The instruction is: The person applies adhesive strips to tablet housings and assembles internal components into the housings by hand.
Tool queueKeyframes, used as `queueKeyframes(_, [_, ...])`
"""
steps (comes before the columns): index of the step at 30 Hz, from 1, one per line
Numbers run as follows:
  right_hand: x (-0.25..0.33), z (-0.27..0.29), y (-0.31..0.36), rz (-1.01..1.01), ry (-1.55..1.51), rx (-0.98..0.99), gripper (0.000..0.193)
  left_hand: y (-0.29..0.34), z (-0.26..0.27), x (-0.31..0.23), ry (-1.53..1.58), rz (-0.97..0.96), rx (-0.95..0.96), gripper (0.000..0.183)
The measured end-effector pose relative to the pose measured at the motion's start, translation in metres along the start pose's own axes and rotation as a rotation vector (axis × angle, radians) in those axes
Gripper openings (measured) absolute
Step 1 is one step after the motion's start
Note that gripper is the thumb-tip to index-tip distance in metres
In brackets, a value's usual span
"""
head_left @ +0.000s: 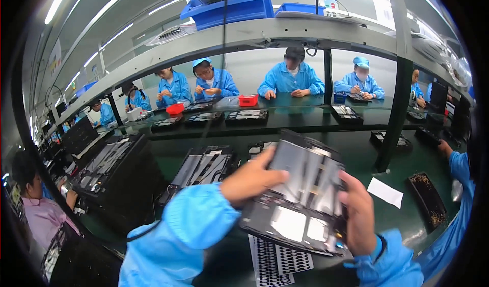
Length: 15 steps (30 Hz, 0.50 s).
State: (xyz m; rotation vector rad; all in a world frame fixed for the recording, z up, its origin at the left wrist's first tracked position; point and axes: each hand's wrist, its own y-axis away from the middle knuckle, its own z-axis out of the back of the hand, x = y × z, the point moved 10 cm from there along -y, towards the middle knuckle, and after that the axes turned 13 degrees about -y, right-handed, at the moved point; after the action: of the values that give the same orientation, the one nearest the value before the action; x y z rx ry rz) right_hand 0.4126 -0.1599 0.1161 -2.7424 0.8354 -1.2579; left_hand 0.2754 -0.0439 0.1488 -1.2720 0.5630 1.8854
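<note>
An opened tablet (pixel 293 200) with its inner battery cells and boards exposed is held up, tilted, over the green bench. My left hand (pixel 249 181) grips its left edge, the thumb lying over the inside. My right hand (pixel 358 213) is closed round the right edge, fingers partly hidden behind it. Beneath the tablet lie white sheets of black stickers (pixel 267 263), partly covered by it. Another opened tablet (pixel 202 169) rests on the bench to the left of my hands.
A white paper (pixel 385 192) and a black tray of small brass-coloured parts (pixel 427 199) lie at the right. A dark stack topped with an opened device (pixel 109 160) stands left. Upright posts (pixel 396 116) rise from the bench. Co-workers sit opposite; a blue sleeve (pixel 453 226) reaches in at right.
</note>
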Motion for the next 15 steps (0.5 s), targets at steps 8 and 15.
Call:
queueKeyframes(8, [-0.152,-0.129,-0.075,0.084,0.121,0.208,0.058,0.081,0.185,0.077,-0.205,0.212,-0.409,0.072])
queueKeyframes(15, [-0.207,-0.155,-0.06,0.073,0.547,0.188,0.057,0.116,0.21,0.145,-0.229,0.41,-0.446,0.074])
